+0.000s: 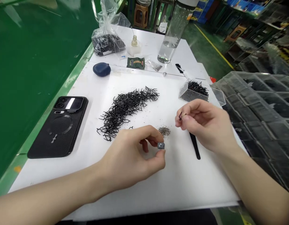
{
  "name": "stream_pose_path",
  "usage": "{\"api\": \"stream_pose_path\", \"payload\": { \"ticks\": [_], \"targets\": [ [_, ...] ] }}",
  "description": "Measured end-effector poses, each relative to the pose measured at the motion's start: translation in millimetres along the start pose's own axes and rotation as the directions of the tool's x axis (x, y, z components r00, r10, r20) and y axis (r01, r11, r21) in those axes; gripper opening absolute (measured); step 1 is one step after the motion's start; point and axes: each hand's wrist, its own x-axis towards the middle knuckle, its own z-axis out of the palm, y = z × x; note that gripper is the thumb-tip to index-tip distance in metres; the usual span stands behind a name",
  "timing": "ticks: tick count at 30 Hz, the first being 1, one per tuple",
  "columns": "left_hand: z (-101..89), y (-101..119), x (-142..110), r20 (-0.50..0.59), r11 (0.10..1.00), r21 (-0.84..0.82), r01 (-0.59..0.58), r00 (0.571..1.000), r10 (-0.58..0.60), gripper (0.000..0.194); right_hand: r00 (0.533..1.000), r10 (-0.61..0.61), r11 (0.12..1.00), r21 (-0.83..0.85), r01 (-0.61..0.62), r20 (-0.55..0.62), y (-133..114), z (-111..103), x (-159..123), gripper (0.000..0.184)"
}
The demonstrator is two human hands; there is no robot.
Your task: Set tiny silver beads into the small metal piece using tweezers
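My left hand (132, 159) pinches a small grey metal block (161, 145) between thumb and fingertips. My right hand (205, 125) holds a short black wire piece (180, 116) between thumb and forefinger. Black tweezers (194, 145) lie on the white board (181, 184) just below my right hand. A loose heap of bent black wire pieces (125, 109) spreads to the upper left of my left hand. Close to my left fingertips sits a little pile of tiny metal grains (164, 130). A clear plastic box (193, 95) of black wire pieces stands beyond my right hand.
A phone in a black case (58, 126) lies at the left, and a navy earbud case (101, 69) behind it. Farther back are a bag of black parts (107, 42), a small bottle (134, 43), a water bottle (170, 37). A clear compartment tray (259, 106) sits right.
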Motion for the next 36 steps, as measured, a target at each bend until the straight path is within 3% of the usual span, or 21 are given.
{"api": "stream_pose_path", "payload": {
  "ticks": [4, 7, 10, 16, 25, 28, 32, 36],
  "targets": [
    [-5.7, 12.1, 6.5, 0.026, 0.957, -0.223, 0.183, 0.983, -0.182, 0.014, 0.999, 0.047, 0.985, 0.163, -0.049, 0.018, 7.3, 2.1, -2.0, 0.025],
    [-8.4, 14.4, 10.6, 0.099, 0.849, -0.402, 0.342, 0.939, -0.331, 0.018, 0.997, 0.055, 0.969, 0.239, -0.065, 0.049, 6.0, 2.9, -1.0, 0.039],
    [-9.1, 11.8, 12.0, 0.192, 0.753, -0.489, 0.441, 0.896, -0.401, 0.024, 0.995, 0.043, 0.955, 0.288, -0.068, 0.094, 4.0, 2.9, -1.9, 0.051],
    [-10.1, 8.3, 13.1, 0.270, 0.613, -0.625, 0.483, 0.871, -0.411, 0.026, 0.970, 0.088, 0.890, 0.420, -0.179, 0.227, 1.7, 2.4, -2.2, 0.034],
    [-12.0, 4.1, 12.5, 0.308, 0.489, -0.707, 0.511, 0.845, -0.438, 0.019, 0.979, 0.071, 0.900, 0.411, -0.146, 0.192, -4.1, 5.2, -5.8, 0.028],
    [-12.2, 3.9, 12.9, 0.318, 0.459, -0.724, 0.515, 0.840, -0.441, 0.019, 0.987, 0.049, 0.914, 0.392, -0.105, 0.151, -4.8, 6.7, -9.2, 0.036],
    [-11.6, 3.6, 15.8, 0.298, 0.484, -0.713, 0.508, 0.844, -0.446, 0.016, 0.995, 0.006, 0.947, 0.319, -0.036, 0.095, -4.4, 7.1, -12.8, 0.038],
    [-10.5, 3.7, 17.8, 0.277, 0.509, -0.695, 0.507, 0.843, -0.462, 0.015, 0.990, -0.140, 0.981, 0.144, 0.134, 0.035, -8.8, 8.0, -15.0, 0.032]
  ]
}}
